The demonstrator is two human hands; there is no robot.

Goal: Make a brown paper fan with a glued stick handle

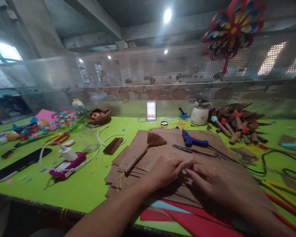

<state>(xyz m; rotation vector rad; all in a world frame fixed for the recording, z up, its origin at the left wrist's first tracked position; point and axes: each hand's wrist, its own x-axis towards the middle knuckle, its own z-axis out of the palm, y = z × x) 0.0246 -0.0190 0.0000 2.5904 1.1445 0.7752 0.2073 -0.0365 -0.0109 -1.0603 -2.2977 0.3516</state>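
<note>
My left hand (166,169) and my right hand (208,176) meet over a stack of brown paper (143,171), fingertips together in a pinch. Whatever lies between the fingers, if anything, is hidden. Just beyond my left hand rests a rolled brown paper tube (137,160) with a pleated paper fan (156,140) at its upper end and yellow strings (120,181) at its lower end. Behind my right hand, a blue glue gun (193,140) lies on the paper, with a dark slender blade-like tool (185,149) in front of it.
A folded brown paper strip (112,145), purple power strip (67,166) with white charger and black phone-like slab (17,164) lie left. Right are finished paper pieces (239,125), a pale jar (200,113) and yellow-red handles (283,194). Red paper sheets (199,222) lie at the front edge.
</note>
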